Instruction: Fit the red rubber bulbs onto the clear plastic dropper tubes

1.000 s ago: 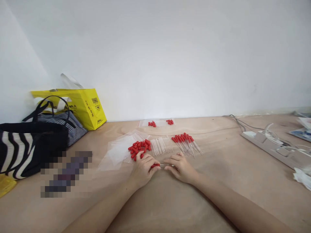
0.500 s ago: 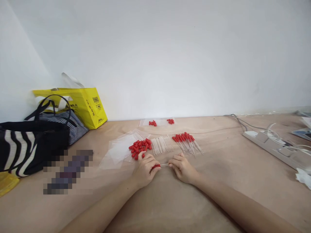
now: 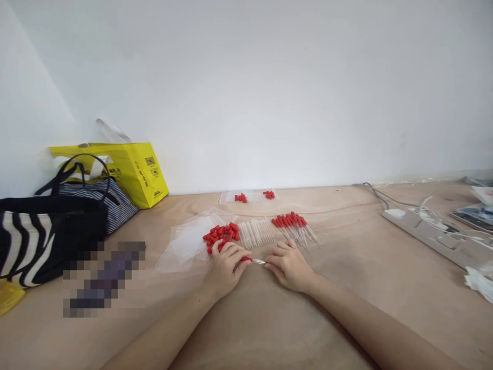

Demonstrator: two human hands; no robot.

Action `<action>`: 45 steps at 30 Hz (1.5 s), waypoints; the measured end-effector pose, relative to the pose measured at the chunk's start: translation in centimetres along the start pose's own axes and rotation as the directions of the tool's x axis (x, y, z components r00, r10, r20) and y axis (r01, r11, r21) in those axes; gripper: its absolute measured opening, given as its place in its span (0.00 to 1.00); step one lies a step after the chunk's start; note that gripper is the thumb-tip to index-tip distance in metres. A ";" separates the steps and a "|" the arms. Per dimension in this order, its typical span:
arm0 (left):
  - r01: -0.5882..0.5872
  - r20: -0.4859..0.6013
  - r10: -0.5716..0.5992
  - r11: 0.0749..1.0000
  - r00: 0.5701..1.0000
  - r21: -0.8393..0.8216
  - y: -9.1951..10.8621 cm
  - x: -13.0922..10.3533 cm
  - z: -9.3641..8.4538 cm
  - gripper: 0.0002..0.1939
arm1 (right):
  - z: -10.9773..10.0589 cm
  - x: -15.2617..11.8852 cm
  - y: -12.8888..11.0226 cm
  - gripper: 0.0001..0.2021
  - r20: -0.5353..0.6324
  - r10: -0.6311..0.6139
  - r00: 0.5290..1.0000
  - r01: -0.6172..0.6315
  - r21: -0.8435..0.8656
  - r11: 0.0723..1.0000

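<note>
My left hand pinches a red rubber bulb between thumb and fingers. From the bulb a clear glass dropper tube runs rightward, its other end gripped by the fingertips of my right hand. Just beyond my left hand lies a heap of loose red rubber bulbs. Beside it, bare clear tubes are laid out in a row. To the right of these sit several droppers with red bulbs fitted, their tips pointing toward the lower right.
Clear plastic bags lie left of the bulbs. A further bag with red bulbs rests by the wall. At left stand a yellow paper bag and a black-and-white bag; at right are a power strip and white tissue.
Both hands keep hold of the bulb and tube. My fingers have come slightly closer together, and less of the tube shows between them. The view has shifted slightly.
</note>
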State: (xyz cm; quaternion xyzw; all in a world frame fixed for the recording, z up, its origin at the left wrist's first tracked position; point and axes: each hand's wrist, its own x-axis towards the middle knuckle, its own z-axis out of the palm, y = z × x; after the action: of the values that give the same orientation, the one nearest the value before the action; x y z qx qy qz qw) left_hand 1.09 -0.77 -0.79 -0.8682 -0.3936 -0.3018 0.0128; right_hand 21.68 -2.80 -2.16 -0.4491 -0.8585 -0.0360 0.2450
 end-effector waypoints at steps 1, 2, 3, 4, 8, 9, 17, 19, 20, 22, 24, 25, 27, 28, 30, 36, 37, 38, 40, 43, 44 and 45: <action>0.022 -0.029 -0.021 0.999 0.999 0.028 -0.2 0.0 0.0 0.09 | 0.0 0.0 0.1 0.10 -0.004 0.046 0.999 -0.046 -0.019 0.999; 0.052 -0.064 -0.048 0.997 0.997 0.060 -0.5 0.0 0.0 0.10 | 0.1 0.1 0.3 0.11 -0.019 0.113 0.993 -0.113 -0.038 0.993; 0.088 -0.099 -0.079 0.992 0.992 0.091 -0.8 0.1 0.0 0.12 | 0.2 0.2 0.6 0.11 -0.044 0.195 0.980 -0.197 -0.057 0.979; 0.125 -0.131 -0.109 0.985 0.985 0.119 -1.1 0.1 0.0 0.12 | 0.2 0.4 1.0 0.12 -0.075 0.283 0.956 -0.289 -0.077 0.954; 0.236 -0.209 -0.197 0.954 0.958 0.186 -2.1 0.3 0.1 0.10 | 0.7 1.5 2.5 0.13 -0.165 0.527 0.834 -0.549 -0.152 0.822; 0.255 -0.218 -0.211 0.946 0.953 0.198 -2.3 0.4 0.1 0.09 | 0.9 1.8 2.9 0.13 -0.170 0.553 0.815 -0.577 -0.169 0.799; 0.372 -0.180 -0.335 0.894 0.925 0.249 -2.8 0.5 -0.3 0.09 | 1.8 3.0 3.6 0.10 -0.213 0.613 0.761 -0.648 -0.196 0.736; 0.376 -0.167 -0.342 0.889 0.925 0.261 -2.9 0.5 -0.4 0.08 | 1.9 3.2 3.6 0.10 -0.214 0.614 0.760 -0.649 -0.206 0.732; 0.376 -0.162 -0.343 0.887 0.925 0.268 -3.0 0.5 -0.4 0.07 | 1.9 3.2 3.6 0.09 -0.207 0.616 0.760 -0.650 -0.213 0.730; 0.370 -0.156 -0.339 0.886 0.928 0.278 -3.1 0.5 -0.4 0.07 | 1.9 3.3 3.5 0.09 -0.190 0.619 0.762 -0.648 -0.219 0.730; 0.354 -0.150 -0.324 0.893 0.934 0.279 -3.3 0.4 -0.4 0.07 | 1.7 3.4 3.6 0.11 -0.184 0.617 0.765 -0.644 -0.209 0.736; 0.345 -0.147 -0.315 0.897 0.938 0.277 -3.3 0.4 -0.4 0.07 | 1.6 3.5 3.7 0.11 -0.189 0.618 0.764 -0.645 -0.198 0.738; 0.331 -0.141 -0.303 0.904 0.943 0.270 -3.5 0.3 -0.4 0.07 | 1.2 4.1 4.0 0.12 -0.200 0.626 0.753 -0.656 -0.173 0.734; 0.327 -0.140 -0.299 0.907 0.944 0.267 -3.5 0.3 -0.3 0.07 | 1.0 4.5 4.2 0.12 -0.198 0.640 0.743 -0.668 -0.164 0.726; 0.321 -0.140 -0.293 0.909 0.946 0.266 -3.6 0.3 -0.3 0.07 | 0.7 5.7 4.7 0.12 -0.172 0.672 0.720 -0.694 -0.159 0.702; 0.319 -0.145 -0.287 0.895 0.947 0.310 -3.5 0.2 -0.6 0.07 | 1.2 9.5 6.4 0.14 -0.090 0.724 0.683 -0.726 -0.186 0.662; 0.314 -0.143 -0.283 0.895 0.949 0.316 -3.5 0.1 -0.6 0.07 | 1.4 9.9 6.7 0.14 -0.073 0.736 0.673 -0.734 -0.192 0.652; 0.310 -0.140 -0.279 0.895 0.950 0.320 -3.5 0.1 -0.6 0.07 | 1.7 10.3 6.9 0.15 -0.055 0.748 0.661 -0.741 -0.198 0.641; 0.306 -0.142 -0.274 0.893 0.951 0.330 -3.6 0.1 -0.7 0.07 | 2.2 10.9 7.4 0.17 -0.020 0.770 0.638 -0.756 -0.209 0.620; 0.304 -0.149 -0.267 0.886 0.952 0.350 -3.5 0.1 -0.7 0.08 | 2.6 11.6 7.9 0.18 0.025 0.799 0.601 -0.776 -0.222 0.591; 0.302 -0.151 -0.264 0.884 0.953 0.358 -3.5 0.1 -0.7 0.08 | 2.7 11.8 8.0 0.18 0.039 0.808 0.588 -0.783 -0.224 0.580; 0.298 -0.152 -0.260 0.881 0.954 0.366 -3.5 0.1 -0.7 0.08 | 2.8 12.0 8.1 0.17 0.052 0.817 0.575 -0.790 -0.227 0.570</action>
State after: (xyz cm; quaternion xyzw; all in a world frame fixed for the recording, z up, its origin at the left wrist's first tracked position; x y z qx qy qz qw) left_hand -1.65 1.50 -0.94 -0.7669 -0.5649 -0.2596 0.1589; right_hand 21.24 11.85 -0.41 -0.8116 -0.5689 0.0368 0.1274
